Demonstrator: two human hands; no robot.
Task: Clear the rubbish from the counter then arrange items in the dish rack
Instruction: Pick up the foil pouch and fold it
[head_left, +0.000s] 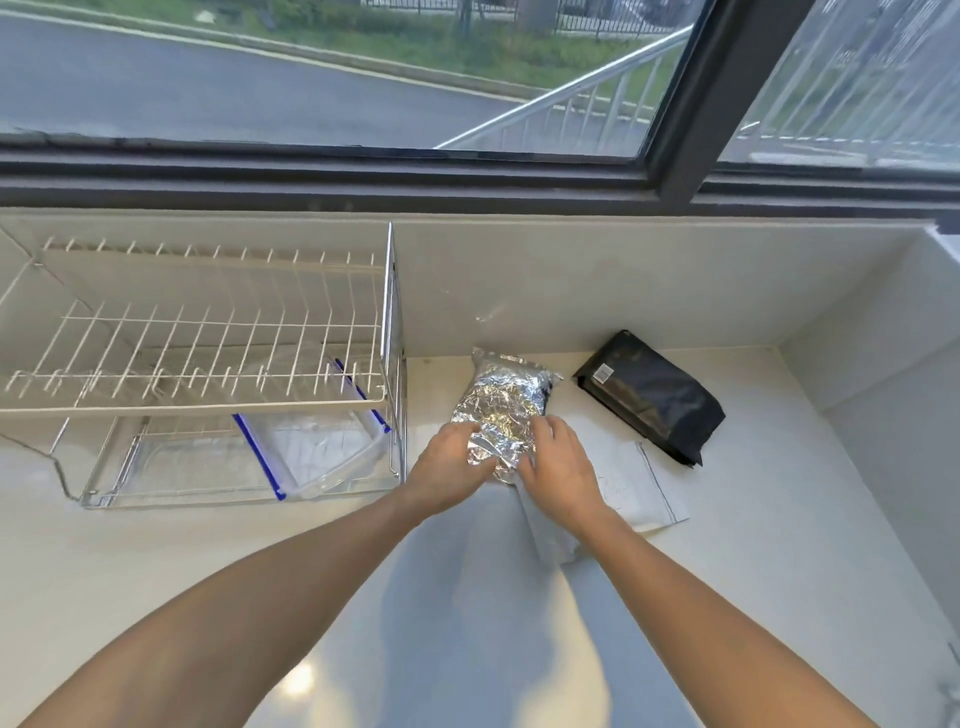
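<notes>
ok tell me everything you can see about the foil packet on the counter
The foil packet is a crinkled, shiny silver pouch, seemingly metallised foil, with a flat sealed edge at its far end. It lies lengthwise on the pale counter, just right of the dish rack and left of a black bag. Its near end overlaps a white mailer. The left hand and right hand grip its near end from either side, fingers curled on the foil.

Bright daylight is coming through the window (322, 78), casting soft forearm shadows on the counter (156, 561). A glare spot is shining near the bottom. Wide-angle distortion is bending the edges.
</notes>
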